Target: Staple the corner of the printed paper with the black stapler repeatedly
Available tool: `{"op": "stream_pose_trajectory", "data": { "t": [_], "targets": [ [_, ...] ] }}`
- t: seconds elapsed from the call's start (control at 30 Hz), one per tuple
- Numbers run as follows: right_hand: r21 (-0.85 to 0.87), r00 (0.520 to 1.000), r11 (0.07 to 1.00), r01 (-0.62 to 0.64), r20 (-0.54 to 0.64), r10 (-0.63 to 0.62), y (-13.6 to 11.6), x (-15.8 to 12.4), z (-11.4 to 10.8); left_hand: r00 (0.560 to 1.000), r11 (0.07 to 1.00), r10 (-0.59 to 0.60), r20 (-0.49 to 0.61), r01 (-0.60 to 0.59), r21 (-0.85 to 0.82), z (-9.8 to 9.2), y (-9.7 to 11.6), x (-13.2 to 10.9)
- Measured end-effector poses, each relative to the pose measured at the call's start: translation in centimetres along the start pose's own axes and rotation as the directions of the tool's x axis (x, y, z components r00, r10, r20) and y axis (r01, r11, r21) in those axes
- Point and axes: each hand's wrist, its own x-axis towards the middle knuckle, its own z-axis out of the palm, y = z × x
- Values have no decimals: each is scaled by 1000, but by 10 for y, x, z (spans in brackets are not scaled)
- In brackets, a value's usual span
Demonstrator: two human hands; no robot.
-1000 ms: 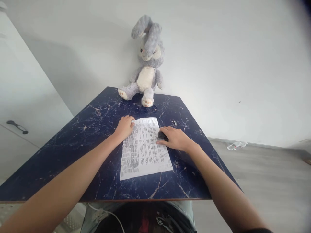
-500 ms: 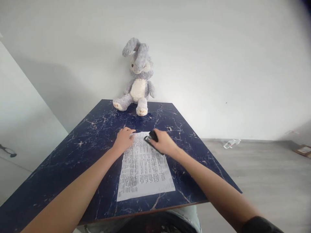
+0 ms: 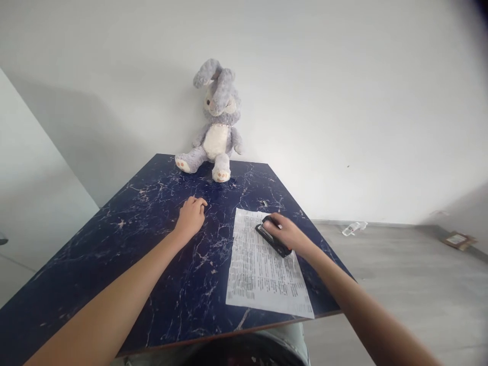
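Observation:
A printed sheet of paper (image 3: 263, 269) lies on the dark blue marbled table (image 3: 160, 254), toward its right edge. My right hand (image 3: 285, 235) rests on the sheet's upper right part, fingers closed around a black stapler (image 3: 272, 240) that lies on the paper. My left hand (image 3: 191, 214) lies on the bare tabletop to the left of the sheet, fingers loosely curled, holding nothing and apart from the paper.
A grey and white plush rabbit (image 3: 215, 124) sits at the table's far edge against the white wall. A small dark object (image 3: 264, 203) lies on the table behind the paper. A plastic bottle (image 3: 353, 227) and a small box (image 3: 455, 239) lie on the floor at right.
The paper has slid to the right across the table under my right hand and the stapler. My left hand has let go of the sheet's top corner and stays on the bare table.

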Motion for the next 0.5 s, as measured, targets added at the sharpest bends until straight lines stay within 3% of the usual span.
{"op": "stream_pose_trajectory", "data": {
  "t": [0.07,0.13,0.2,0.27,0.37,0.5],
  "targets": [
    [46,983,998,36,-181,-27,22,19,-8,1000,998,-13,-20,12,-55,-2,-1,1],
    [-95,962,991,97,-247,-118,38,43,-3,998,991,-15,-54,7,-135,-6,-3,4],
    [-253,980,956,148,-92,-176,46,67,15,995,976,-17,-100,-6,-220,-12,-5,8],
    [-326,989,933,150,52,-141,43,86,39,986,958,-34,-166,-15,-286,-19,-9,13],
    [-344,984,925,162,128,-124,17,106,76,947,941,-81,-311,-31,-337,-32,-24,23],
    [-324,955,912,251,239,-177,-47,131,120,840,920,-238,-488,34,-391,-52,-59,32]
  ]
}}
